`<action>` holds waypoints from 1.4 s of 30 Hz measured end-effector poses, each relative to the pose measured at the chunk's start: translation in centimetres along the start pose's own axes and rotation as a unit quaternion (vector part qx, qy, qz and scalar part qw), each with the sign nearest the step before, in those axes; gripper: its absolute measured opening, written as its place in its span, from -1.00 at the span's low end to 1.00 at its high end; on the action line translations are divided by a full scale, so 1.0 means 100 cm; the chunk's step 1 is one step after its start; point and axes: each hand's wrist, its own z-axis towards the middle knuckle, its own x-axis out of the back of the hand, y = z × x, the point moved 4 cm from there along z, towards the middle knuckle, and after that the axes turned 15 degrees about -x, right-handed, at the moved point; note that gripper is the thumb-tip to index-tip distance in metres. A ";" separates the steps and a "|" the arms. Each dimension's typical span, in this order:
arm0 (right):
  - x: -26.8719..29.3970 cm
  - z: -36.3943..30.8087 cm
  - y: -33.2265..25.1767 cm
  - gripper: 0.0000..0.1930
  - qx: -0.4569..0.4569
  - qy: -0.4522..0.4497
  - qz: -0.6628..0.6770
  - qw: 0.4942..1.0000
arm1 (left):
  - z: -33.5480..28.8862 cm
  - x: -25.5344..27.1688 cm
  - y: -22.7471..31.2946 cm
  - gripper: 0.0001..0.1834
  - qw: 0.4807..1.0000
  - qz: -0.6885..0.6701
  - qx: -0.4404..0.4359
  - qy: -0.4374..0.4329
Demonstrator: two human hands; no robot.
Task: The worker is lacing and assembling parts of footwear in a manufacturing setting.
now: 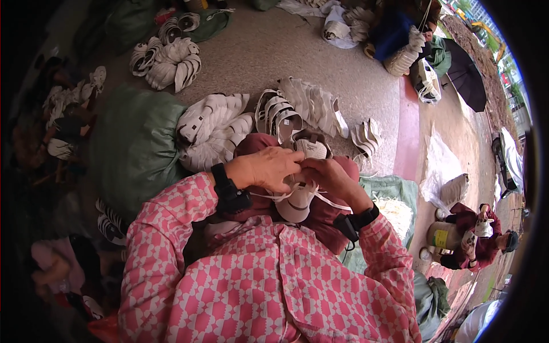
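Observation:
A pale shoe upper with a beige tongue lies over my lap, its toe towards me. My left hand is closed on its left side, fingers bent over the lacing opening. From the other side my right hand grips the opening's edge, thumb and fingertips pressed together. Both hands' fingertips almost meet over the shoe upper. A white shoelace trails out below my right hand, and another end sticks out at the left. Whether lace lies between the fingertips is hidden.
Nested stacks of pale shoe uppers lie just beyond my knees, with more stacks farther off. A bulging green sack stands at my left. White laces lie on green sacking at my right. Other people sit around.

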 end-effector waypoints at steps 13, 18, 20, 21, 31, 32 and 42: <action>-0.003 0.021 -0.003 -0.85 -0.019 -0.102 -0.141 0.985 | -0.004 -0.002 0.008 -0.47 0.998 -0.039 0.022 0.041; -0.003 0.027 -0.001 -0.84 -0.112 -0.175 -0.062 0.976 | -0.006 -0.003 0.011 -0.46 0.998 -0.024 0.011 0.062; -0.005 0.026 0.000 -0.84 -0.184 -0.208 -0.012 0.961 | -0.007 -0.004 0.011 -0.47 0.998 -0.009 0.015 0.063; -0.005 0.025 0.000 -0.84 -0.201 -0.214 -0.005 0.956 | -0.007 -0.006 0.011 -0.50 0.998 -0.004 0.019 0.054; -0.006 0.019 -0.003 -0.84 -0.217 -0.227 0.062 0.947 | -0.005 -0.009 0.005 -0.56 0.996 -0.026 0.024 0.081; -0.006 0.019 -0.002 -0.84 -0.219 -0.222 0.060 0.948 | -0.005 -0.008 0.006 -0.56 0.995 -0.023 0.019 0.091; -0.007 0.019 -0.001 -0.83 -0.212 -0.216 0.077 0.950 | -0.003 -0.012 0.003 -0.63 0.992 -0.049 0.022 0.112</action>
